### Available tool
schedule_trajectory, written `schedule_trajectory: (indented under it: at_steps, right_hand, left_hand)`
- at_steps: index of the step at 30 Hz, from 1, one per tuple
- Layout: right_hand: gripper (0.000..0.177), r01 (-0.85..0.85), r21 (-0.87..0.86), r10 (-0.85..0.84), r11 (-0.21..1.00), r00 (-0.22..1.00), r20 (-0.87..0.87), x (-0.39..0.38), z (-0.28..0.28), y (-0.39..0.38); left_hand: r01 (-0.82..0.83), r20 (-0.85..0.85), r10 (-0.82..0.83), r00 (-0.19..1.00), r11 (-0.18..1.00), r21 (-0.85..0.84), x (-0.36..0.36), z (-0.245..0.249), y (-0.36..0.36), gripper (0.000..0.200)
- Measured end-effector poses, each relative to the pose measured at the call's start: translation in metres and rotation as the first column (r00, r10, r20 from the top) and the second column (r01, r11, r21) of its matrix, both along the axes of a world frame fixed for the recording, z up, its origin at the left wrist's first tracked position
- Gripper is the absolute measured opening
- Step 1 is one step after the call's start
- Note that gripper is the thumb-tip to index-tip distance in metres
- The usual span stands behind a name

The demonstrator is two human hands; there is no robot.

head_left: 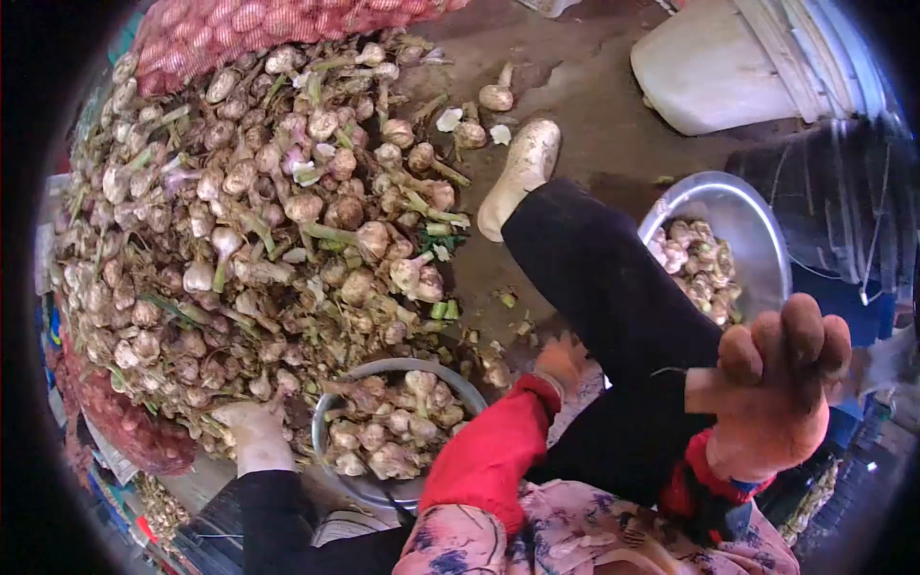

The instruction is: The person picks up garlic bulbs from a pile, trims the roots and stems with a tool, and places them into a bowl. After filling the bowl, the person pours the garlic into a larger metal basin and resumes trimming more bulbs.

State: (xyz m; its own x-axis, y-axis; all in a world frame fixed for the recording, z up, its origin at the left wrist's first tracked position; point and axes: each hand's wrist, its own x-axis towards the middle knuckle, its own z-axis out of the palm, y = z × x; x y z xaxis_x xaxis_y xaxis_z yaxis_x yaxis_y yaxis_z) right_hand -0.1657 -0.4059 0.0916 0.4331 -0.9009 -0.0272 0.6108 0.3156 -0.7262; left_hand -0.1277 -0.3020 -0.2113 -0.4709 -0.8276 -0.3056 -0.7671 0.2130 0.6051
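Observation:
My right hand [778, 398], in a dirty orange glove, is raised at the right with its fingers curled around a pale-handled tool [704, 390]. A thin dark blade seems to stick out to the left over my black-trousered leg [613, 297]. My left hand [561, 362], also gloved and in a red sleeve [494, 446], is low beside that leg, between the leg and a metal bowl [326, 422] filled with garlic bulbs. Its fingers are partly hidden, so I cannot make out a grip. A big heap of stalked garlic [259, 220] covers the ground on the left.
A second metal bowl [738, 206] of trimmed garlic sits right of my leg, whose dirty white shoe [522, 172] points away. A red mesh sack [240, 29] lies at the top left and a white tub [719, 67] at the top right. Another black-clad limb [273, 517] rests by the near bowl.

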Motion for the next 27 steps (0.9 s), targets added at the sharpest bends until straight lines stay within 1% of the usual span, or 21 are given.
schedule_trajectory:
  at_steps: [1, 2, 3, 4, 5, 7, 8, 9, 11, 12, 13, 15, 17, 18, 19, 20, 21, 23, 24, 25, 27]
  right_hand:
    - [0.025, -0.035, -0.039, 0.036, 0.999, 0.999, 0.016, 0.004, -0.003, -0.001]
    - [0.027, -0.087, -0.137, 0.076, 0.987, 0.994, -0.079, -0.002, -0.006, -0.006]
    - [0.027, -0.077, -0.127, 0.071, 0.989, 0.996, -0.056, -0.008, -0.008, -0.006]
    - [0.029, -0.056, -0.057, 0.055, 0.997, 0.998, -0.02, -0.013, -0.008, -0.006]
    - [0.03, -0.039, 0.01, 0.039, 0.999, 0.999, 0.017, -0.016, -0.007, -0.005]
    - [0.027, -0.025, 0.015, 0.023, 1.0, 0.996, 0.083, -0.02, -0.007, -0.002]
    - [0.024, -0.015, 0.023, 0.012, 1.0, 0.993, 0.121, -0.021, -0.006, 0.0]
    - [0.024, -0.012, 0.02, 0.009, 1.0, 0.99, 0.142, -0.021, -0.004, 0.002]
    - [0.021, 0.074, 0.05, -0.078, 0.996, 0.993, 0.089, -0.02, 0.001, 0.006]
    - [0.027, 0.105, 0.056, -0.105, 0.993, 0.994, -0.003, -0.024, 0.001, 0.008]
    - [0.025, 0.082, 0.05, -0.083, 0.995, 0.996, 0.021, -0.028, -0.002, 0.008]
    - [0.026, -0.021, 0.05, 0.013, 0.999, 0.987, 0.161, -0.033, -0.007, 0.008]
    - [0.029, -0.161, 0.015, 0.159, 0.987, 0.983, 0.086, -0.042, -0.012, 0.006]
    - [0.028, -0.097, 0.028, 0.096, 0.995, 0.995, 0.015, -0.038, 0.001, 0.015]
    - [0.026, -0.012, 0.056, 0.011, 0.998, 1.0, 0.025, -0.034, 0.004, 0.021]
    - [0.024, -0.067, 0.035, 0.068, 0.997, 0.998, -0.013, -0.037, 0.01, 0.022]
    - [0.021, -0.154, 0.018, 0.155, 0.988, 0.985, -0.072, -0.04, 0.012, 0.021]
    - [0.022, -0.282, -0.13, 0.263, 0.951, 0.954, -0.143, -0.035, -0.01, 0.013]
    - [0.021, -0.24, -0.078, 0.227, 0.968, 0.963, -0.146, -0.033, -0.008, 0.017]
    - [0.02, -0.2, -0.022, 0.194, 0.98, 0.969, -0.155, -0.03, -0.006, 0.023]
    - [0.019, -0.183, -0.045, 0.175, 0.982, 0.975, -0.14, -0.026, -0.016, 0.022]
  left_hand:
    - [0.002, 0.017, -0.002, 1.0, 1.0, 0.013, -0.002, -0.006, -0.003, 0.033]
    - [-0.051, 0.056, 0.046, 0.997, 0.996, 0.075, -0.005, -0.009, -0.004, 0.032]
    - [-0.105, 0.103, 0.091, 0.99, 0.986, 0.13, -0.006, -0.011, -0.003, 0.03]
    - [-0.211, 0.183, 0.187, 0.965, 0.97, 0.118, -0.006, -0.015, 0.001, 0.033]
    - [-0.209, 0.21, 0.182, 0.961, 0.971, 0.117, 0.0, -0.011, 0.011, 0.033]
    - [-0.456, 0.072, 0.45, 0.89, 0.882, 0.12, 0.022, 0.003, 0.031, 0.037]
    - [-0.425, 0.155, 0.395, 0.905, 0.835, 0.349, 0.04, 0.049, 0.021, 0.046]
    - [-0.454, 0.169, 0.421, 0.891, 0.826, 0.335, 0.054, 0.07, 0.031, 0.056]
    - [-0.65, -0.036, 0.664, 0.747, 0.741, 0.169, 0.074, 0.103, 0.075, 0.06]
    - [-0.684, -0.038, 0.696, 0.717, 0.713, 0.154, 0.085, 0.123, 0.093, 0.059]
    - [-0.716, -0.043, 0.727, 0.685, 0.684, 0.139, 0.094, 0.14, 0.111, 0.058]
    - [-0.789, 0.121, 0.79, 0.602, 0.611, -0.062, 0.105, 0.152, 0.16, 0.054]
    - [-0.857, 0.309, 0.825, 0.473, 0.512, -0.054, 0.117, 0.15, 0.206, 0.051]
    - [-0.896, 0.372, 0.842, 0.391, 0.441, -0.056, 0.121, 0.149, 0.221, 0.05]
    - [-0.928, 0.433, 0.847, 0.308, 0.368, -0.059, 0.121, 0.147, 0.235, 0.049]
    - [-0.972, 0.506, 0.839, 0.202, 0.234, 0.002, 0.117, 0.155, 0.235, 0.055]
    - [-0.97, 0.5, 0.842, 0.203, 0.241, -0.013, 0.117, 0.152, 0.241, 0.055]
    - [-0.96, 0.625, 0.757, 0.192, 0.276, -0.038, 0.126, 0.136, 0.254, 0.067]
    - [-0.96, 0.729, 0.642, 0.239, 0.271, 0.076, 0.13, 0.144, 0.241, 0.072]
    - [-0.936, 0.691, 0.639, 0.338, 0.305, 0.176, 0.131, 0.157, 0.229, 0.069]
    - [-0.796, 0.821, 0.445, 0.358, 0.606, 0.019, 0.111, 0.182, 0.2, 0.066]
